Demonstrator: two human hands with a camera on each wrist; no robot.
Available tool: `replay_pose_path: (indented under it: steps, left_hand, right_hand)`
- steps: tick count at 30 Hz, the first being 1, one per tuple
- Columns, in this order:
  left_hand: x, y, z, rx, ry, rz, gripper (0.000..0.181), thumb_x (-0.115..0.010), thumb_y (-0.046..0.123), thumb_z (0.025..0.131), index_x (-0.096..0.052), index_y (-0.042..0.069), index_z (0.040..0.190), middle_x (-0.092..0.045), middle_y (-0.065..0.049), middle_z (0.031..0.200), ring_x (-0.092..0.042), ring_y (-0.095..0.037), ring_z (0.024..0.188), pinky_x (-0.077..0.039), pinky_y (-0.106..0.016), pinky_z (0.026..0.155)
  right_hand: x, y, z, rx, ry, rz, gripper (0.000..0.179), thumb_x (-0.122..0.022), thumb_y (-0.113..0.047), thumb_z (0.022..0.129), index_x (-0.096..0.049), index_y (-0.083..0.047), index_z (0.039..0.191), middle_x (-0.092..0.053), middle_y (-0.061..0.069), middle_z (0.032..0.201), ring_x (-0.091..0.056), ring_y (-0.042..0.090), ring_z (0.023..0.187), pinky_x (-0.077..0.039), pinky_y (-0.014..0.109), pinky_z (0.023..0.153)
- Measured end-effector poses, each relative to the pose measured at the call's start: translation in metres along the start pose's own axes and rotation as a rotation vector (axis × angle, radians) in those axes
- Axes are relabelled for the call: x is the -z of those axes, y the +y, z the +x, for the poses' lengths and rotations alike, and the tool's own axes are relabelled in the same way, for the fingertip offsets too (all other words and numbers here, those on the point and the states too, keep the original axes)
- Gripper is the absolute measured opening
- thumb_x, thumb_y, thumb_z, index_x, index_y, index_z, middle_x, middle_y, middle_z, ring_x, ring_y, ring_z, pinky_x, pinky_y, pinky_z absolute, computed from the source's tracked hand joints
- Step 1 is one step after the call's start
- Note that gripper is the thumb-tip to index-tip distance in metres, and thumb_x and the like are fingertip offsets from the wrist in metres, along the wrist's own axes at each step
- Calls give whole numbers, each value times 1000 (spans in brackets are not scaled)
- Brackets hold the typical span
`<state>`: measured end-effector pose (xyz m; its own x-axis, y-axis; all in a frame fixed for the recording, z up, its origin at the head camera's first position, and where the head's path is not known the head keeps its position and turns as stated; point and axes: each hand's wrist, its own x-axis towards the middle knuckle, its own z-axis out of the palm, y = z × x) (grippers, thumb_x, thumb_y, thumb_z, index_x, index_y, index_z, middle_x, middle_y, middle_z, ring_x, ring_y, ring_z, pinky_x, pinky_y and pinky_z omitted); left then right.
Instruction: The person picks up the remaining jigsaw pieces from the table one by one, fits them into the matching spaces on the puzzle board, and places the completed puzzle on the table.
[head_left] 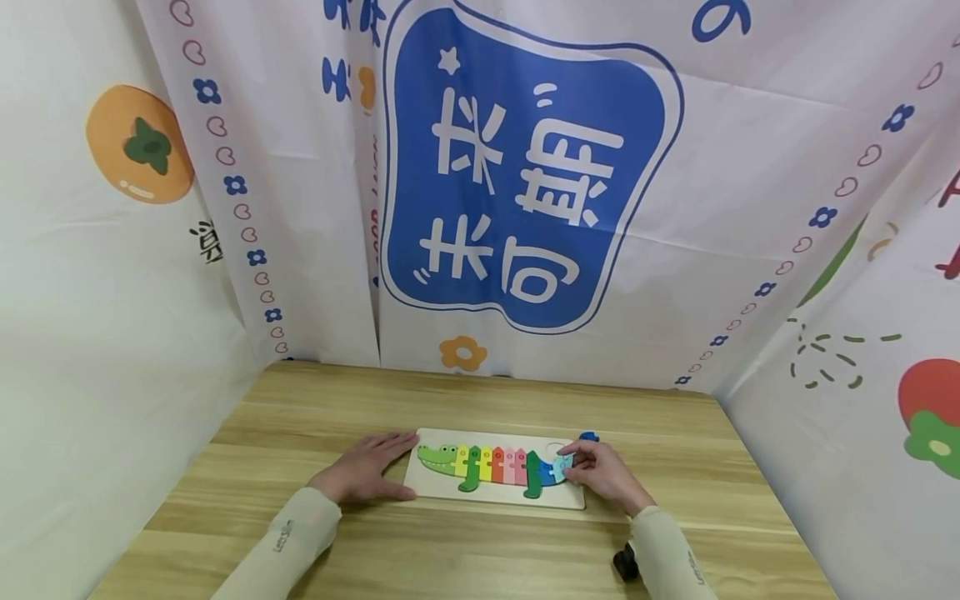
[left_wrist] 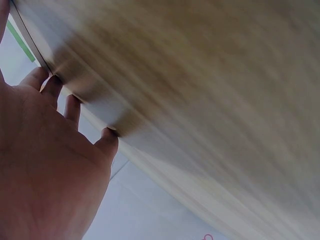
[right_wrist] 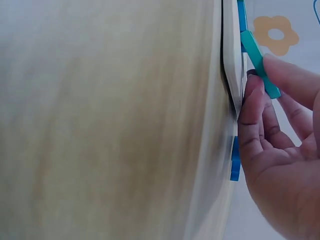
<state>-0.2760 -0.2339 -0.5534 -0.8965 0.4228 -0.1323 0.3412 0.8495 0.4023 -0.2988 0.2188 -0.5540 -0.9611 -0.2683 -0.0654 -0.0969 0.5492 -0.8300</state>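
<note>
A wooden crocodile puzzle board (head_left: 495, 498) lies on the table, with its colourful pieces running from the green head (head_left: 438, 458) at left to a blue tail part at right. My left hand (head_left: 367, 468) rests at the board's left end, fingers and thumb spread along the edge. At the right end, my right hand (head_left: 606, 475) pinches a light blue puzzle piece (head_left: 561, 467) between thumb and finger. It looks teal and tilted in the right wrist view (right_wrist: 260, 65), one end against the row of pieces. A dark blue piece (head_left: 589, 437) lies beyond the board's far right corner.
The wood-grain table (head_left: 450, 550) has printed white cloth (head_left: 315, 250) behind it and at both sides. By my right sleeve (head_left: 671, 550) is a small black object (head_left: 626, 562). An outlined recess (head_left: 555, 447) shows near the board's right end.
</note>
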Motion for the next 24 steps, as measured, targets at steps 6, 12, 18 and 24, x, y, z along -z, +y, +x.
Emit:
replay_pose_path:
  steps: [6, 12, 18, 24]
  left_hand:
    - [2, 1, -2, 22, -6, -5, 100, -73, 67, 85, -33, 20, 164, -32, -11, 170, -25, -43, 156, -19, -69, 124]
    - [3, 1, -2, 28, -11, -6, 100, -73, 67, 86, -32, 21, 164, -31, -11, 170, -25, -43, 156, -18, -69, 124]
    - [-1, -1, 0, 22, 2, 6, 102, -71, 70, 84, -30, 21, 165, -31, -10, 170, -25, -42, 156, -19, -68, 125]
    - [-2, -2, 0, 23, 8, 0, 101, -71, 70, 85, -32, 21, 164, -32, -10, 170, -25, -41, 157, -18, -68, 125]
  right_hand:
    - [-1, 0, 2, -15, 7, -13, 24, -77, -6, 92, -76, -11, 115, -64, 6, 96, -57, 19, 83, -51, 23, 68]
    - [-1, -2, 0, -16, 17, -30, 24, -78, -6, 91, -77, -9, 114, -67, 7, 99, -57, 19, 84, -52, 23, 68]
    - [-2, -4, 0, -12, 19, -70, 25, -80, -5, 89, -79, -8, 114, -68, 7, 98, -58, 18, 83, -53, 26, 69]
    - [-2, -7, -1, -6, 18, -111, 24, -81, -6, 88, -80, -7, 112, -66, 5, 91, -56, 18, 79, -50, 28, 68]
